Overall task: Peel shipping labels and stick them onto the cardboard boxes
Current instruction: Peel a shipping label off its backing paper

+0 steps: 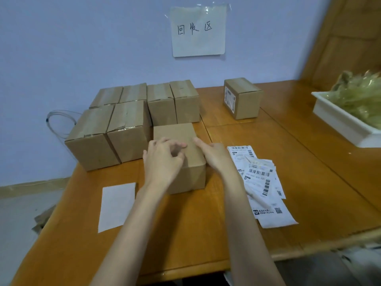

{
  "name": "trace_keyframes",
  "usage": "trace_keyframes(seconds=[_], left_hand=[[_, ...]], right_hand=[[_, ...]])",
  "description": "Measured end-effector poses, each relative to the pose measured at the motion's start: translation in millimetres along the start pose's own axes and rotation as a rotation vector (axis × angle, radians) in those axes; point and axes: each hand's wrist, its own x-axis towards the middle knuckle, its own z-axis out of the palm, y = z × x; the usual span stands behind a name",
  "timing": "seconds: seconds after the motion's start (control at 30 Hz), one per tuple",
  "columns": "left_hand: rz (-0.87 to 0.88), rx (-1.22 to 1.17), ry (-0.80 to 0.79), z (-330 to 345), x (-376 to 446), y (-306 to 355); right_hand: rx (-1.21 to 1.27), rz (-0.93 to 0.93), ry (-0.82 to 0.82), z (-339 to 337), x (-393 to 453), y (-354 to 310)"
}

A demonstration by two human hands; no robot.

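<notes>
- The near face and left side of the cardboard box [181, 141] in the middle of the worktop [268, 162] are partly covered by the two hands, so what lies under them cannot be made out.
- The left hand [162, 159] rests on the box's top near its left edge, fingers [177, 144] curled loosely inward; whether they pinch anything is unclear.
- The right hand [214, 156] lies flat along the box's right edge, fingers [199, 141] stretched out and pressed against the cardboard, gripping nothing that can be seen.
- A loose pile of shipping labels [259, 182] lies just right of the box, toward the worktop's near edge; barcodes show, but the print is too small to read.
- A blank white sheet [116, 205] lies near the left edge, apart from the box.
- Six taped boxes [127, 124] stand packed together at the far left corner against the wall.
- One labelled box [242, 98] stands alone near the far edge, its label on the left face.
- A white tray [338, 120] at the right edge is cut off by the frame; its yellowish contents are blurred.
- A paper sign [198, 30] is taped to the wall.
</notes>
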Motion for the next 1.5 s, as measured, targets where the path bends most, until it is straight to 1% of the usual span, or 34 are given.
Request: trace_keyframes(seconds=[0.07,0.13,0.17,0.2,0.23,0.27,0.3,0.37,0.4,0.43,0.5,0.57,0.63,0.77,0.87,0.97,1.07,1.17,1.27,1.33,1.43,1.5], left_hand=[[0.058,-0.013,0.091,-1,-1,11],[0.158,-0.114,0.201,-1,-7,32],[0.218,-0.159,0.227,3,-12,45],[0.283,-0.194,0.216,10,-16,56],[0.342,-0.213,0.16,21,-22,66],[0.378,-0.211,0.06,34,-27,74],[0.376,-0.185,-0.068,49,-34,80],[0.274,-0.082,-0.324,75,-44,85],[0.213,-0.021,-0.413,87,-47,85],[0.165,0.031,-0.468,95,-49,83],[0.101,0.082,-0.509,104,-50,82],[0.04,0.035,-0.529,108,-46,81],[-0.036,-0.058,-0.558,109,-43,80],[-0.111,-0.171,-0.51,108,-36,76],[-0.172,-0.353,-0.499,107,-31,70],[-0.245,-0.467,-0.479,108,-26,67],[-0.302,-0.499,-0.384,111,-21,63],[-0.285,-0.445,-0.314,113,-20,60],[-0.237,-0.415,-0.292,117,-18,60],[-0.21,-0.426,-0.276,120,-16,60],[-0.175,-0.435,-0.194,121,-12,59],[-0.184,-0.483,-0.14,118,-12,59]], right_hand=[[-0.003,-0.059,0.17,-13,2,2],[-0.018,-0.107,0.368,-34,5,8],[-0.048,-0.113,0.464,-45,6,12],[-0.095,-0.094,0.534,-56,7,18],[-0.148,-0.045,0.568,-65,6,23],[-0.213,0.026,0.561,-75,5,28],[-0.277,0.103,0.534,-82,3,33],[-0.346,0.237,0.473,-92,0,42],[-0.359,0.275,0.457,-95,0,48],[-0.365,0.299,0.435,-97,1,54],[-0.342,0.31,0.381,-99,2,64],[-0.286,0.275,0.372,-101,4,71],[-0.184,0.226,0.4,-101,5,72],[0.023,0.149,0.432,-103,4,69],[0.133,0.091,0.438,-106,-1,67],[0.175,0.05,0.425,-105,-4,62],[0.206,0.001,0.397,-99,-3,58],[0.2,-0.034,0.382,-96,-2,57],[0.24,0.0,0.294,-95,-1,56],[0.222,0.002,0.252,-92,0,56],[0.207,-0.023,0.25,-88,1,54],[0.208,-0.036,0.258,-86,3,55]])
